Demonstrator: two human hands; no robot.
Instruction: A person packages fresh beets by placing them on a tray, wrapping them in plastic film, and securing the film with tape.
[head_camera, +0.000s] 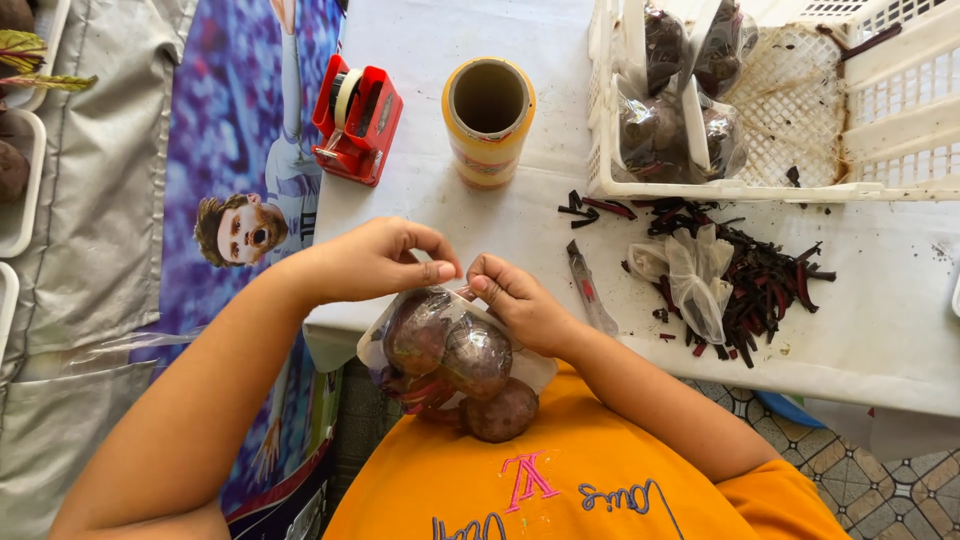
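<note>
My left hand (375, 262) and right hand (515, 300) pinch bag of beets (450, 360) at mouth, fingers clamped; bag hangs below fingers. Tape dispenser (357, 118) beyond left hand, nearer it.

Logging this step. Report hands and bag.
Left hand and right hand both pinching the mouth of the clear bag of beets. Nothing between them.

Bare forearms, orange short-sleeved shirt (600, 480) with pink and blue stitched lettering across chest.
</note>
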